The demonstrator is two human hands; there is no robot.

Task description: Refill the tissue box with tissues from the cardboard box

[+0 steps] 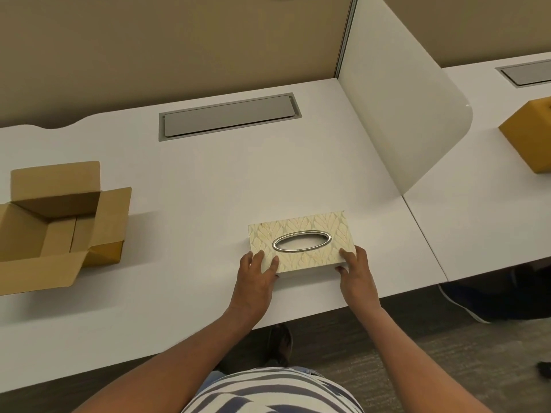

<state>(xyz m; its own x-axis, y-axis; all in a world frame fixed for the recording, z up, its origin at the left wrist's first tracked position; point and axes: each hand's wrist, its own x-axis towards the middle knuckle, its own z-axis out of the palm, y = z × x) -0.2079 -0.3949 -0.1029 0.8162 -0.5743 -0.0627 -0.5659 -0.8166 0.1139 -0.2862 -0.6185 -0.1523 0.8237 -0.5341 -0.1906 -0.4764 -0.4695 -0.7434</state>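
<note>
A cream tissue box (301,228) with a leaf pattern and a silver oval opening lies flat on the white desk (208,189), near its front edge. My left hand (258,275) grips its near left corner, fingers over the top. My right hand (354,271) grips the near right corner. Far to the left an open cardboard box (56,222) stands with its flaps spread; the part of its inside that I see holds nothing, and no tissues are in view.
A grey cable hatch (229,116) is set into the desk at the back. A white curved divider (402,108) stands on the right. Beyond it, a yellow-brown box (529,134) sits on the neighbouring desk. A shoe (280,342) shows below the desk edge.
</note>
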